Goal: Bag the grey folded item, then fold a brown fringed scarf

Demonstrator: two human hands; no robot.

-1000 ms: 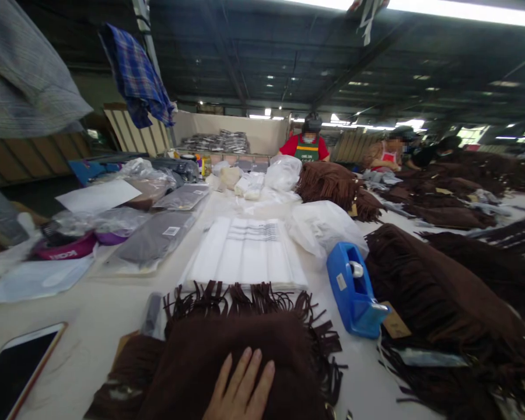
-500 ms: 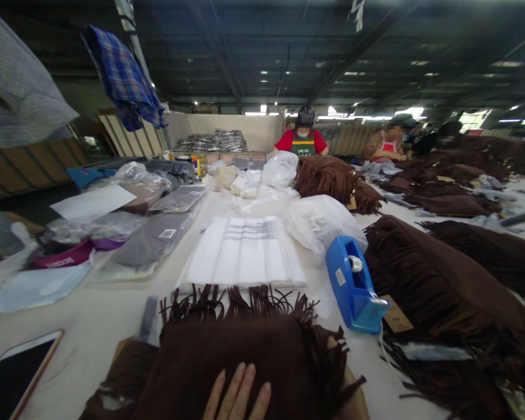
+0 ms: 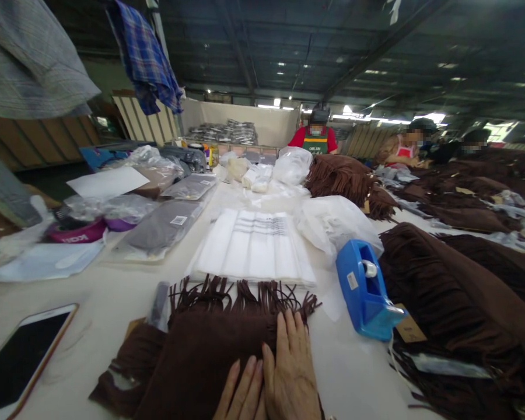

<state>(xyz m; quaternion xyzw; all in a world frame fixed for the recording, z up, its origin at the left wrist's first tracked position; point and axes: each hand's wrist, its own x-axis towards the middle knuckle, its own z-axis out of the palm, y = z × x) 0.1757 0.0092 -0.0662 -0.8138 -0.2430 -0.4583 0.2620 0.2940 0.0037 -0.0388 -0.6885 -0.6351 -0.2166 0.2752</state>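
A dark brown, suede-like fringed piece (image 3: pixel 210 350) lies flat on the table in front of me, its loose strips pointing away. My right hand (image 3: pixel 291 367) rests on its right side with fingers stretched forward. Beside it, touching it, my left hand (image 3: pixel 240 391) lies on the fabric with straight fingers; its lower part is cut off by the frame edge. Neither hand grasps anything. A narrower gathered brown part (image 3: pixel 131 364) sticks out to the left. Just beyond the fringe is a stack of folded white sheets (image 3: pixel 249 248) with grey print.
A blue tape dispenser (image 3: pixel 365 291) stands right of the white stack. More brown fringed pieces (image 3: pixel 455 291) are heaped at right. At left are a phone (image 3: pixel 24 356), grey bagged packets (image 3: pixel 157 230) and a purple tape roll (image 3: pixel 76 232). Co-workers (image 3: pixel 315 137) sit across the table.
My right hand has come from the piece's right edge onto its top, next to my left hand. The right-side fringe no longer spreads out. The view has shifted slightly left.
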